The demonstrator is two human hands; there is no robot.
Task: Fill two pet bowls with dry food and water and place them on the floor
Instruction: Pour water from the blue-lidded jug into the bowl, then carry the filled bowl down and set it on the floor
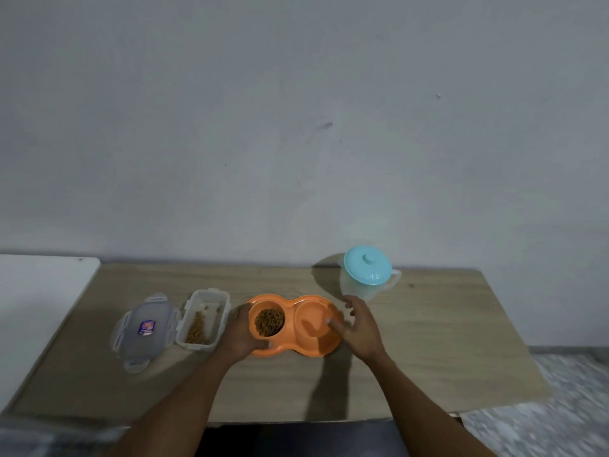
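Orange double bowl (289,301) sits mid-table (445,324), kibble (269,321) in its left cup. Left hand (239,334) grips the bowl's left end, thumb on the near rim. Right hand (361,328) is at the right rim with fingers spread loose, holding nothing. Pitcher (367,275) stands just behind.

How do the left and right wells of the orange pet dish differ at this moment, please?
The left well holds brown kibble; the right well shows only bare orange plastic, and water cannot be told. The left hand grips the rim by the left well; the right hand lies open-fingered over the right well's edge. Both are round wells of one orange dish on the table.
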